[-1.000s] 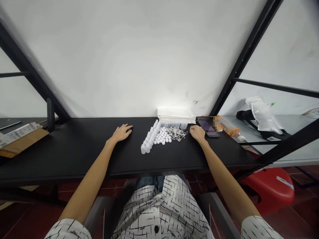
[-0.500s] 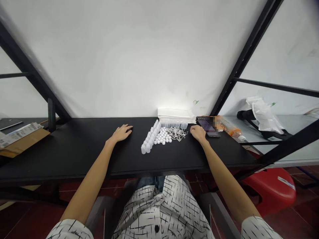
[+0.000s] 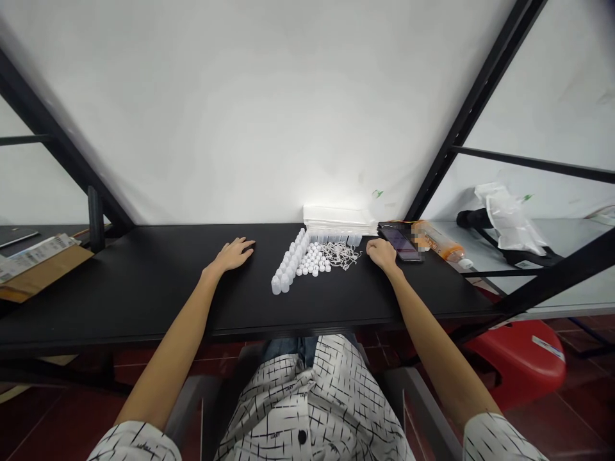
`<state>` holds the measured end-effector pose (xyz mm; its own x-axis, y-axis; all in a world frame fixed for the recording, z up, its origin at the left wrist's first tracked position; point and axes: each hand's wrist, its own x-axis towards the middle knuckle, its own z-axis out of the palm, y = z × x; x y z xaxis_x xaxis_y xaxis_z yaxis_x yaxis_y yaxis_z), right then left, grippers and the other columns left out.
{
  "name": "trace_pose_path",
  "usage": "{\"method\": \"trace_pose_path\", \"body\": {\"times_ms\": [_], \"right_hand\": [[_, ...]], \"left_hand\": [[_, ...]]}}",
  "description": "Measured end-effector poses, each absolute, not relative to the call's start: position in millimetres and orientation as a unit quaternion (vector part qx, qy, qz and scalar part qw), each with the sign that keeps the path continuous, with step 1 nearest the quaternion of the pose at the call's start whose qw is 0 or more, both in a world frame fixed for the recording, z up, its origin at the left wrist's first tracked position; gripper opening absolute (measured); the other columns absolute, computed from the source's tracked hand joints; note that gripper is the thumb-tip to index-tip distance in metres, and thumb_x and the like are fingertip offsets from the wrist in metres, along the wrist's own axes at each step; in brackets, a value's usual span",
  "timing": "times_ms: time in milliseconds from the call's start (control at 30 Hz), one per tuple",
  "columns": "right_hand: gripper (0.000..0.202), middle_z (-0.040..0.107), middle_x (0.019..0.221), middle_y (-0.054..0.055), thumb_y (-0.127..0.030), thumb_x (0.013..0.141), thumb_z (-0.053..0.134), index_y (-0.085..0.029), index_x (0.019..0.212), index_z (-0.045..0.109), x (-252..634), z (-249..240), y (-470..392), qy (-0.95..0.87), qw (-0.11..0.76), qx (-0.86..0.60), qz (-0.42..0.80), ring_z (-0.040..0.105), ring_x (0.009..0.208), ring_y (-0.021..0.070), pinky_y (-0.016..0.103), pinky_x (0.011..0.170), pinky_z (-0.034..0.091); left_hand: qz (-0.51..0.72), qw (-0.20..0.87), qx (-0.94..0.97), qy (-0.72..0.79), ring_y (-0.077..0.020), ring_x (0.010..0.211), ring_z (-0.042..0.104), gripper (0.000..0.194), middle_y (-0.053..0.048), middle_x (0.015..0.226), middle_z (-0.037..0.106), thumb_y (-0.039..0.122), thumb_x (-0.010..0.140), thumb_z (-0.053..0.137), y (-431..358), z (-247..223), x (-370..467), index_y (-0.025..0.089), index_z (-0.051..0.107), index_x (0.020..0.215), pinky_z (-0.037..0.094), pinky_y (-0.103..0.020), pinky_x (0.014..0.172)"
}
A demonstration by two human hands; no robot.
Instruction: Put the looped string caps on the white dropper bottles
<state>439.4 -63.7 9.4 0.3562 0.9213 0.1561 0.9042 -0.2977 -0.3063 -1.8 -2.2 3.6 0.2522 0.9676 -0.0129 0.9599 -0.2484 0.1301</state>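
My left hand point(image 3: 233, 254) lies flat on the black table, fingers spread and holding nothing. To its right stand several small white plastic bottles point(image 3: 290, 261) in a slanted double row. Beside them is a cluster of small white caps point(image 3: 313, 260), and further right a loose heap of thin white pieces point(image 3: 342, 254), too small to name. More translucent bottles point(image 3: 339, 237) line the back of this group. My right hand point(image 3: 382, 253) rests on the table just right of the heap, its fingers curled into a loose fist. No object shows in it.
A white stack of flat sheets or bags point(image 3: 339, 218) lies against the wall. Right of my right hand are a phone point(image 3: 402, 245) and an orange-labelled bottle point(image 3: 444, 246) on its side. A cardboard piece point(image 3: 45, 266) lies far left. Black frame bars point(image 3: 449, 137) flank the table point(image 3: 144, 288).
The view has shifted very slightly. Both hands and the things on the table stay in place.
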Motion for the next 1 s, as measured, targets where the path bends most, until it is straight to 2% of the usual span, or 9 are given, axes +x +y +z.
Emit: {"method": "trace_pose_path", "body": {"times_ms": [433,1000], "right_hand": [[0.028,0.071,0.085,0.008,-0.014,0.076,0.047,-0.020,0.078,0.075,439.0,11.5,-64.8,-0.564,0.171,-0.807,0.028,0.065,0.087,0.0227,0.025,0.067,0.039],[0.027,0.070,0.083,0.007,-0.014,0.075,0.047,-0.020,0.077,0.074,441.0,9.9,-64.0,-0.567,0.168,-0.806,0.024,0.064,0.086,0.0222,0.024,0.067,0.038]], "left_hand": [[0.043,0.051,0.789,0.611,-0.0282,0.145,0.027,0.055,-0.009,0.155,0.034,0.044,0.095,0.029,0.8,0.1,-2.7,0.025,0.044,0.144,0.025,-0.050,0.115],[0.044,0.063,0.792,0.606,-0.0295,0.144,0.028,0.056,-0.012,0.154,0.035,0.046,0.094,0.031,-2.4,3.4,-2.0,0.023,0.045,0.143,0.025,-0.050,0.114]]}}
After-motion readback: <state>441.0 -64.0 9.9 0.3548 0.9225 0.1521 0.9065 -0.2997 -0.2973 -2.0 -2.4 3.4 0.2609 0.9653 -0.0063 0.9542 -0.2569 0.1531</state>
